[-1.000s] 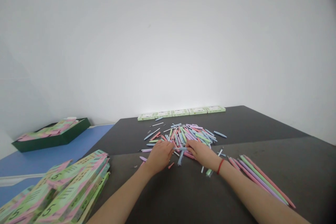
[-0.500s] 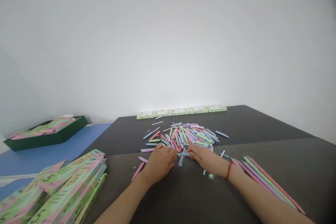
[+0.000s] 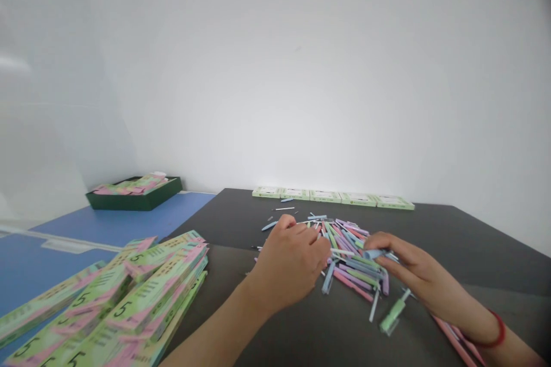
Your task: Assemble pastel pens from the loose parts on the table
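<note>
A light blue pen barrel (image 3: 372, 254) is pinched between the thumb and fingers of my right hand (image 3: 415, 269), above the right side of the pile. My left hand (image 3: 297, 258) is closed over the pile's left part, its fingers curled. From its fingertips a thin white pen refill (image 3: 342, 252) points toward the blue barrel; the gripped end is hidden. Below lies a heap of pastel pen parts (image 3: 357, 278) in pink, purple, green and blue, with white refills among them. A clear-and-green pen part (image 3: 394, 314) lies near my right wrist.
Stacked green-and-pink printed packs (image 3: 142, 298) cover the left front. Behind them a dark green tray (image 3: 142, 200) with more packs stands on a blue surface (image 3: 103, 228). Flat pale green boxes (image 3: 325, 196) line the black table's back edge. Pink pens (image 3: 456, 338) lie under my right forearm.
My hands were close together at a blue pen; now they are apart, the right one moved rightward with a blue barrel. The view has turned left, so the table sits further right.
</note>
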`<state>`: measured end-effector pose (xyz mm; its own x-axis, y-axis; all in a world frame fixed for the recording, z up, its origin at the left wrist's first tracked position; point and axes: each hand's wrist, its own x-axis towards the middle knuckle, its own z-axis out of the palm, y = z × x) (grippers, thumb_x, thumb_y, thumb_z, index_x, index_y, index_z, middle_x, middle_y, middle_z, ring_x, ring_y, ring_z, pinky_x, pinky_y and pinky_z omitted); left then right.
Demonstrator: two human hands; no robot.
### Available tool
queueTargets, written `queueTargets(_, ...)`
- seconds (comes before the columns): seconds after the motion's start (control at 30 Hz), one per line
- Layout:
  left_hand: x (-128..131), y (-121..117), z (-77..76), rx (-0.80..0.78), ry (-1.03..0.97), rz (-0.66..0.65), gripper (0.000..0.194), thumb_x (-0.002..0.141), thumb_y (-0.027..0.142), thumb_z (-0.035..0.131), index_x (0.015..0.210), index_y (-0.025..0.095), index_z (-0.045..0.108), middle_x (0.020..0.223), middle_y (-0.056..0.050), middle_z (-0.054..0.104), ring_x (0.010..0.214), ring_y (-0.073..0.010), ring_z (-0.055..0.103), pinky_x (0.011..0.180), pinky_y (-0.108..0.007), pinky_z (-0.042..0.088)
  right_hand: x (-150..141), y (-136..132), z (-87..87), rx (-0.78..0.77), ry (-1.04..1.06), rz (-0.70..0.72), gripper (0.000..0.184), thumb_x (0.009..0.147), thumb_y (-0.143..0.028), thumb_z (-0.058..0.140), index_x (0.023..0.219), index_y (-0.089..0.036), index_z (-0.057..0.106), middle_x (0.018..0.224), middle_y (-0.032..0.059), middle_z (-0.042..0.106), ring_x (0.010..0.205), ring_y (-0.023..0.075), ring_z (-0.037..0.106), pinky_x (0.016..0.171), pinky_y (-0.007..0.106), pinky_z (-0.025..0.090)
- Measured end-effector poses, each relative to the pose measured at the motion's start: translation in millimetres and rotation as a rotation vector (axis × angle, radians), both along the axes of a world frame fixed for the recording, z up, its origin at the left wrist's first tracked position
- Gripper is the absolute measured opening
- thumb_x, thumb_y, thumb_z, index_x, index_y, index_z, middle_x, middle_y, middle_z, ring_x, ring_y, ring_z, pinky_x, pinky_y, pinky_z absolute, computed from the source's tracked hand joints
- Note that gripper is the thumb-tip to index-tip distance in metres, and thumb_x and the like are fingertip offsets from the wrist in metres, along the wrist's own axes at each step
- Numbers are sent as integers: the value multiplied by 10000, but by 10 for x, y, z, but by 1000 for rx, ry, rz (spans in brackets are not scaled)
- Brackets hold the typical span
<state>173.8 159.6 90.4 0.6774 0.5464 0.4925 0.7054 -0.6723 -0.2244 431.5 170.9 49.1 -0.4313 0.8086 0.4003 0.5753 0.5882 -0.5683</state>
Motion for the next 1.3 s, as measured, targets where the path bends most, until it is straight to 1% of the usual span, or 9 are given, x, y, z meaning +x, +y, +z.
queueTargets(0.1,11,-172,111,45,-41,-12,172,928,260,396,829,202,523,787,2,585,730,-160,504,744,-355,295,15,-76,4,23,75,49,198,900,-364,458,1018,-261,578,1062,74,608,1057,245,542,920,377,437)
queueTargets(0.23,22,-318,192,93,-73,-36,144,916,239,406,818,199,504,768,0,569,726,-165,500,730,-353,297,-14,-158,0,49,180,82,165,871,-361,506,987,-290,599,1034,67,631,1026,250,574,875,357,488)
queueTargets(0.37,13,-371,247,105,-84,-56,133,910,237,410,816,200,496,754,3,562,722,-169,493,728,-354,302,-21,-169,4,49,260,100,150,866,-380,511,977,-320,592,987,44,646,958,233,609,821,322,518)
queueTargets(0.5,5,-393,266,105,-94,-69,105,906,238,414,844,207,492,769,1,564,731,-172,490,726,-359,301,-9,-139,-13,64,265,85,152,859,-403,519,957,-322,602,948,41,655,924,228,620,795,307,527)
queueTargets(0.73,42,-390,236,101,-33,-78,77,896,217,424,853,201,486,755,-5,549,743,-183,491,744,-385,310,-18,-106,-45,80,189,35,174,842,-395,543,954,-302,638,971,61,667,947,253,627,792,323,536)
queueTargets(0.9,54,-386,233,111,8,-64,85,895,204,414,846,197,483,760,-12,545,741,-191,490,744,-392,322,-19,-92,-59,81,159,27,179,829,-407,554,947,-308,646,951,50,681,928,255,637,764,316,544)
queueTargets(1.03,53,-383,226,139,34,-52,82,884,185,419,837,189,487,770,-19,550,742,-197,493,733,-389,326,-41,-97,-36,129,86,18,179,842,-386,543,962,-305,647,959,47,677,906,243,635,767,317,530)
queueTargets(1.17,73,-287,136,109,59,-73,100,887,185,421,813,189,489,777,-20,566,746,-199,506,755,-394,330,-140,-141,39,193,-90,30,182,860,-353,535,994,-317,651,916,44,678,863,225,628,745,319,509)
queueTargets(1.3,109,-139,18,24,50,-45,112,904,192,418,822,187,495,798,-18,595,765,-199,527,774,-391,334,-248,-177,98,253,-148,11,213,895,-373,479,975,-301,663,855,48,684,802,206,622,718,315,496)
